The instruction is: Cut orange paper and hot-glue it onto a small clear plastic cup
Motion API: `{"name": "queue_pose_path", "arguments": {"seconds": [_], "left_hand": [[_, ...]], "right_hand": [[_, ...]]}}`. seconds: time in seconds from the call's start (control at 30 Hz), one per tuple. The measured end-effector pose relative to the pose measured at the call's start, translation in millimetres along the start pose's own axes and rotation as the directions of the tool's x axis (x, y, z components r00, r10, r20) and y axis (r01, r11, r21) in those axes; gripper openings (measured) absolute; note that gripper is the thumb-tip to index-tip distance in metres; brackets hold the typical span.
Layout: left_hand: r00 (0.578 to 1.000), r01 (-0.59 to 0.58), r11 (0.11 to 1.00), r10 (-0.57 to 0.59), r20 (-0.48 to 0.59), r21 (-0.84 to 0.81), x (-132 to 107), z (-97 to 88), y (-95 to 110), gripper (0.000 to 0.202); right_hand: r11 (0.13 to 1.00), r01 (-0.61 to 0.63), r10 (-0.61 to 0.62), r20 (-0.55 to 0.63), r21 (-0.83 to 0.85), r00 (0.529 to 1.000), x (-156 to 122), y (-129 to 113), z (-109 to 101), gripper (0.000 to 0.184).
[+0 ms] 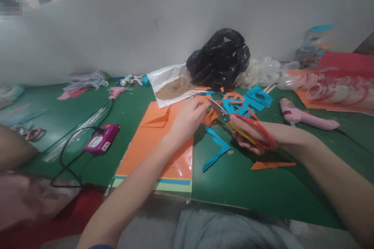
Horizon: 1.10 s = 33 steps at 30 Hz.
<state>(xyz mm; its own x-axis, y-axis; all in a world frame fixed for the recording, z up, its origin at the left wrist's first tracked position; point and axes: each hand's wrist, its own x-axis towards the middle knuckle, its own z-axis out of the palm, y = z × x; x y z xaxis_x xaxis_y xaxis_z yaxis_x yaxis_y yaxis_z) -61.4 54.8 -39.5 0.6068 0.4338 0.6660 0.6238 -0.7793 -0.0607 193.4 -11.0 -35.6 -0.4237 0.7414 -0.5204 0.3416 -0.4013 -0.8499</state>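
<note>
My right hand (248,134) grips a pair of scissors (264,129) with red and yellow handles, the blades pointing left toward my left hand. My left hand (191,111) is closed, its fingers bent close to the blade tips; whatever it pinches is hidden. Beneath my left forearm lies a clear sleeve of coloured paper (140,155), orange on top, with a folded orange piece (155,116) on it. Blue and orange paper scraps (233,105) are heaped just beyond the scissors. Nearer me are a bent blue strip (217,146) and an orange sliver (273,165).
A black plastic bag (220,58) and a white sheet with brown material (172,87) stand behind. Right are a pink glue gun (309,120) and clear plastic rings (336,87). Left are a magenta corded box (102,139) and another pink glue gun (116,92). Someone's arm (13,149) shows far left.
</note>
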Motion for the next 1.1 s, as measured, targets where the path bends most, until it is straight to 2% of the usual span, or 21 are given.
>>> {"name": "queue_pose_path", "arguments": {"seconds": [0.2,0.3,0.4,0.63,0.77,0.97,1.1], "left_hand": [[1.0,0.018,1.0,-0.018,0.013,-0.007,0.0,-0.9,-1.4,0.024],[1.0,-0.002,1.0,0.002,-0.004,-0.006,-0.9,-1.3,-4.4,0.024],[0.998,-0.05,0.999,0.051,-0.042,0.019,-1.3,-0.6,-7.3,0.024],[0.992,-0.058,0.998,0.054,-0.112,-0.031,-2.5,2.9,-6.5,0.024],[0.994,-0.08,0.995,0.075,-0.082,-0.061,-5.1,1.8,-7.0,0.023],[0.99,-0.124,0.988,0.117,-0.082,-0.091,-5.3,-0.1,-12.3,0.021],[0.995,-0.073,0.993,0.066,-0.081,-0.09,-3.4,-0.1,-9.8,0.017]], "right_hand": [[0.993,0.099,-0.107,0.143,0.067,0.984,11.5,9.6,-6.2,0.045],[0.987,0.158,-0.158,0.107,0.001,0.982,7.4,4.1,-1.8,0.047],[0.984,0.164,-0.159,0.08,-0.064,0.984,2.5,-2.9,1.7,0.051],[0.991,0.13,-0.127,0.091,-0.034,0.988,6.8,4.7,-6.1,0.051],[0.995,0.104,-0.104,0.135,0.007,0.985,8.3,8.6,-11.0,0.047],[0.983,0.154,-0.146,0.084,-0.105,0.986,2.2,-3.7,-3.4,0.055],[0.984,0.136,-0.125,0.099,-0.119,0.987,1.7,-3.0,-4.0,0.055]]}}
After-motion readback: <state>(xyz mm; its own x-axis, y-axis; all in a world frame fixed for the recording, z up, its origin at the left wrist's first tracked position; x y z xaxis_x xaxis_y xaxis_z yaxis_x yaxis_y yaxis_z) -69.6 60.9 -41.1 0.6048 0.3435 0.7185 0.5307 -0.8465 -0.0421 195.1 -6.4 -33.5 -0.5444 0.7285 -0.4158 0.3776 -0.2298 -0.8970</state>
